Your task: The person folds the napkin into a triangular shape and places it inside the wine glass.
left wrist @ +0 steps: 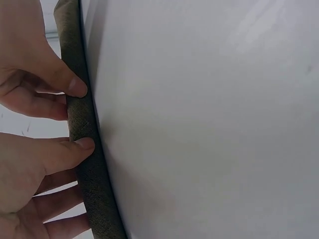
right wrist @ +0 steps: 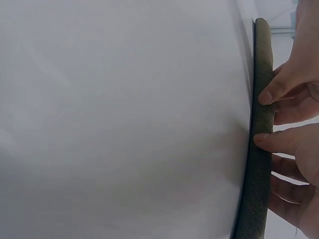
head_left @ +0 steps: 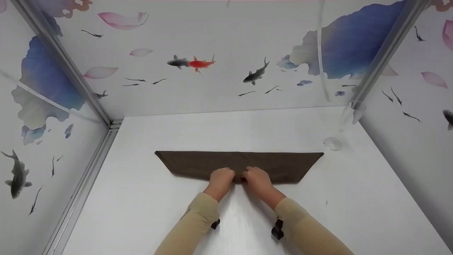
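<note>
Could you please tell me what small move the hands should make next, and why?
Perhaps roll the near edge of the brown cloth slightly forward, since the left hand and right hand grip it side by side, with more cloth beyond.

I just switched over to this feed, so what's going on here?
A person is working bare-handed on a dark brown cloth spread wide across a white table. The left hand and right hand sit side by side at the middle of its near edge, each pinching it with the thumb. That edge looks folded or rolled; I can't tell which. A clear stemmed glass stands beyond the cloth's far right corner, touched by neither hand.
</note>
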The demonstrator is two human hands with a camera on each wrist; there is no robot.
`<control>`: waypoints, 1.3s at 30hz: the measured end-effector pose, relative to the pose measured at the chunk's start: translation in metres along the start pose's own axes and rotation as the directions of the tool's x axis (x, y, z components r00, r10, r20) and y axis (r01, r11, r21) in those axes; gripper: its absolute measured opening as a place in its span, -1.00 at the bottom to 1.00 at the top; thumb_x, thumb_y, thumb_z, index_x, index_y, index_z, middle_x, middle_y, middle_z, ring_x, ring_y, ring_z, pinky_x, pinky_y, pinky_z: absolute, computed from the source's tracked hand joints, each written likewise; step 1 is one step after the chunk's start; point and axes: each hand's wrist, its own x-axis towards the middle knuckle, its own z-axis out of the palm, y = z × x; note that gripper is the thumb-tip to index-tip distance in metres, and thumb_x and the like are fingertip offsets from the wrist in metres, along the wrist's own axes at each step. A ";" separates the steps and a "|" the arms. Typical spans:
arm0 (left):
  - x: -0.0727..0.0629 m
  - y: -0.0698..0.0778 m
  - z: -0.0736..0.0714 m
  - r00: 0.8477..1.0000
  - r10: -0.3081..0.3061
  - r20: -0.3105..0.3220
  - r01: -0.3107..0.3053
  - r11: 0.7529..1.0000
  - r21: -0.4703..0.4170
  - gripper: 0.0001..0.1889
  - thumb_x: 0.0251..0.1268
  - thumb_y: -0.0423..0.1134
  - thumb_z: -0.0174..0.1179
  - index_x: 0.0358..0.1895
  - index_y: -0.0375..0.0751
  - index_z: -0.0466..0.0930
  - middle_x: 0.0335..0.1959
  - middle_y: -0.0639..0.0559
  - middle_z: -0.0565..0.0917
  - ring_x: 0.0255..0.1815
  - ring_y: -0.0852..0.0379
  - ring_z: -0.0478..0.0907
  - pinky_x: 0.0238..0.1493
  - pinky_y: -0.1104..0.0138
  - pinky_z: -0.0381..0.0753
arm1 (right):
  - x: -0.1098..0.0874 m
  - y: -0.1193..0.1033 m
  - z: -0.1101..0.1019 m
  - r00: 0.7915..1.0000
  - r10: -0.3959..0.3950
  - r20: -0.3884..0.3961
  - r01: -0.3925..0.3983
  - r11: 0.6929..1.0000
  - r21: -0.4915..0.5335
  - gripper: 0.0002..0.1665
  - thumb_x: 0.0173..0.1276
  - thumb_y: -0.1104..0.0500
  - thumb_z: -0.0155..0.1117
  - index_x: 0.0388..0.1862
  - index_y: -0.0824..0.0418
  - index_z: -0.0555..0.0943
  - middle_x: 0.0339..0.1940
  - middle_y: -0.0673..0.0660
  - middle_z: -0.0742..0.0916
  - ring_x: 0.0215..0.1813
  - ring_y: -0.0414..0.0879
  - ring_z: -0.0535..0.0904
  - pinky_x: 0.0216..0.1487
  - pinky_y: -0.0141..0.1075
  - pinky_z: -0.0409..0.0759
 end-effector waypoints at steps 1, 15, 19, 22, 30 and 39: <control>-0.001 -0.002 0.000 1.000 -0.001 -0.006 0.001 1.000 -0.004 -0.90 0.23 -0.40 0.31 -0.40 -0.13 0.69 -0.44 -0.02 0.64 -0.34 0.00 0.63 -0.33 0.20 0.64 | 0.000 0.001 0.000 1.000 0.000 -0.007 0.000 1.000 0.000 -0.85 0.22 0.38 0.37 -0.29 0.17 0.76 -0.43 0.08 0.64 -0.34 0.00 0.58 -0.27 -0.17 0.60; -0.016 -0.045 -0.003 0.994 -0.108 -0.022 0.104 0.984 -0.144 -0.91 0.20 -0.36 0.35 -0.23 -0.21 0.75 -0.34 -0.05 0.65 -0.24 0.00 0.64 -0.22 0.22 0.63 | -0.001 0.017 -0.006 0.993 0.054 0.109 -0.064 0.994 0.092 -0.83 0.20 0.20 0.46 -0.23 0.22 0.76 -0.24 0.14 0.73 -0.14 0.06 0.66 -0.09 -0.11 0.61; -0.018 -0.051 -0.003 0.993 -0.120 -0.024 0.114 0.977 -0.178 -0.93 0.20 -0.32 0.36 -0.26 -0.18 0.76 -0.34 -0.02 0.67 -0.23 0.01 0.65 -0.20 0.21 0.64 | -0.008 0.026 -0.007 0.993 -0.014 0.117 0.007 0.998 0.059 -0.84 0.20 0.28 0.45 -0.22 0.25 0.75 -0.24 0.17 0.73 -0.15 0.07 0.66 -0.11 -0.10 0.62; -0.019 -0.054 -0.003 0.993 -0.118 -0.023 0.111 0.975 -0.191 -0.91 0.20 -0.32 0.36 -0.23 -0.16 0.77 -0.31 -0.01 0.68 -0.20 0.02 0.66 -0.19 0.21 0.64 | -0.016 0.035 -0.009 0.990 -0.076 0.119 0.075 0.997 0.018 -0.78 0.22 0.39 0.38 -0.14 0.25 0.75 -0.17 0.18 0.73 -0.09 0.07 0.67 -0.08 -0.12 0.62; -0.023 -0.066 -0.004 0.993 -0.114 0.003 0.113 0.974 -0.197 -0.85 0.13 -0.41 0.39 -0.21 -0.20 0.76 -0.28 -0.02 0.70 -0.15 0.02 0.64 -0.11 0.22 0.62 | -0.035 0.059 -0.018 0.984 -0.160 0.084 0.165 0.984 -0.062 -0.75 0.17 0.48 0.36 -0.19 0.27 0.76 -0.32 0.12 0.74 -0.21 0.01 0.66 -0.19 -0.19 0.64; -0.029 -0.075 -0.004 0.994 -0.107 -0.005 0.105 0.982 -0.157 -0.86 0.14 -0.48 0.35 -0.25 -0.20 0.77 -0.33 -0.02 0.69 -0.21 0.04 0.64 -0.16 0.23 0.62 | -0.047 0.072 -0.025 0.981 -0.122 0.148 0.132 0.990 -0.058 -0.75 0.21 0.45 0.35 -0.12 0.33 0.74 -0.09 0.29 0.68 0.00 0.15 0.62 0.00 -0.08 0.59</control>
